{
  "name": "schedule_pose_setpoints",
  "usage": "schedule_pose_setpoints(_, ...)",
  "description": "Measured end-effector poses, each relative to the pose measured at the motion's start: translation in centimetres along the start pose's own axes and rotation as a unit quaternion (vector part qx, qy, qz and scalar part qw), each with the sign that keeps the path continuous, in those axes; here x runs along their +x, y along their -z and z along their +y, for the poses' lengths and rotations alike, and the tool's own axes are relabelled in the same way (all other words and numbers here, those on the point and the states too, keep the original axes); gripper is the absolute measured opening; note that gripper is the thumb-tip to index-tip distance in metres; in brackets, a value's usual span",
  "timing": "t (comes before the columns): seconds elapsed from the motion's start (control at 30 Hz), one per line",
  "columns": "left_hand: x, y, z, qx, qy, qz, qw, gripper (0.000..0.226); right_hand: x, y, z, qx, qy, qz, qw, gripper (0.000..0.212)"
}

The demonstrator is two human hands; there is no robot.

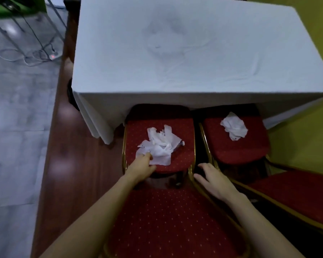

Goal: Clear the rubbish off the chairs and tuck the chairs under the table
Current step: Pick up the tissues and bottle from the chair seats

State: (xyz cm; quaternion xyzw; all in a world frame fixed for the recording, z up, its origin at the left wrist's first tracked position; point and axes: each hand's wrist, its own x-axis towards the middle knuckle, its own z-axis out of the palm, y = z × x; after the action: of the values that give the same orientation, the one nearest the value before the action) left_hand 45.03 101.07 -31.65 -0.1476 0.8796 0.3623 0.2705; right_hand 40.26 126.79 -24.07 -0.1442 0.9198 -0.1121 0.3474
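Note:
Two red padded chairs with gold frames stand at the near side of a table (pixel 194 53) covered in a white cloth. The left chair's seat (pixel 184 127) carries a loose pile of crumpled white paper (pixel 162 146). My left hand (pixel 142 167) reaches over that chair's backrest (pixel 166 220), and its curled fingers pinch the pile's near-left corner. A smaller paper wad (pixel 234 127) lies on the right chair's seat (pixel 250 149). My right hand (pixel 214 181) hovers with fingers spread at the right edge of the left chair's backrest, holding nothing.
The right chair's backrest (pixel 296 198) angles off to the lower right. A brown wooden floor strip (pixel 73 164) runs left of the chairs. Beyond it, on grey tiles, lie cables and a power strip (pixel 52 56) near thin metal legs. Yellow-green floor (pixel 306 138) lies at the right.

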Motion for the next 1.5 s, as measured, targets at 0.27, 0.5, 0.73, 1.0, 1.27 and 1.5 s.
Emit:
schedule_pose_setpoints(0.27,2.3,-3.8,4.8,-0.05,0.039,0.065,0.996,0.033,4.3,0.5,6.6,0.013,0.054,-0.029,0.998,0.044)
schedule_pose_setpoints(0.5,7.2,-7.4,11.1,0.056,0.045,0.076,0.995,0.042,9.4,2.4,14.0,0.011,0.117,-0.058,0.991,0.047)
schedule_pose_setpoints(0.73,15.0,-8.7,8.9,0.277,0.006,0.014,0.961,0.076,15.1,1.3,19.7,-0.028,0.117,-0.068,0.99,0.053)
schedule_pose_setpoints(1.0,21.5,-10.6,1.8,0.498,-0.013,-0.09,0.862,0.104,21.4,-4.4,20.2,0.006,0.139,-0.058,0.989,0.048)
schedule_pose_setpoints(1.27,23.7,-13.4,0.5,0.379,-0.005,0.069,0.923,0.057,26.3,-9.8,17.0,0.097,0.139,-0.002,0.986,0.038)
schedule_pose_setpoints(1.5,24.7,-12.8,2.6,0.067,0.137,0.094,0.984,0.088,28.5,-10.0,16.7,0.109,0.123,0.052,0.985,0.033)
